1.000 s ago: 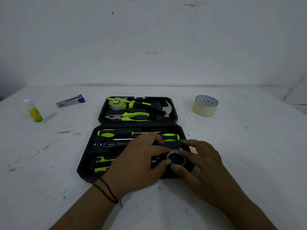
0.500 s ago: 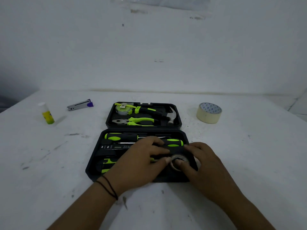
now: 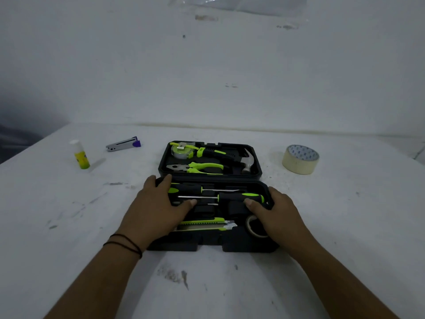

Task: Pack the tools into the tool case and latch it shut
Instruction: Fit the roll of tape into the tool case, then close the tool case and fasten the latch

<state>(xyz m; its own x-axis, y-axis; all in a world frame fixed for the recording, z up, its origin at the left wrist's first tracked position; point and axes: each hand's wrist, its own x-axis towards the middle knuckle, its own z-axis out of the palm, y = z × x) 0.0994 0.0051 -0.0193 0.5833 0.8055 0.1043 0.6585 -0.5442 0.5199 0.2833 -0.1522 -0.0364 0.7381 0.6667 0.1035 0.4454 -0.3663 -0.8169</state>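
Observation:
The black tool case (image 3: 209,246) lies open on the white table, near half toward me, far half (image 3: 258,171) behind. The far half holds a tape measure (image 3: 181,151), a hammer (image 3: 247,161) and pliers (image 3: 195,168). In the near half lie two green-handled screwdrivers (image 3: 239,196), a utility knife (image 3: 204,224) and a small roll of tape (image 3: 253,226). My left hand (image 3: 156,208) grips the near half's left side, thumb inside. My right hand (image 3: 276,210) grips its right side, thumb on a screwdriver handle.
A wide roll of masking tape (image 3: 300,158) stands to the right of the case. A glue stick (image 3: 80,155) and a stapler (image 3: 124,144) lie at the far left. A wall rises behind the table.
Both hands have left the small tape roll at the case's front right and spread apart to the two sides of the near half. The camera view has tilted up.

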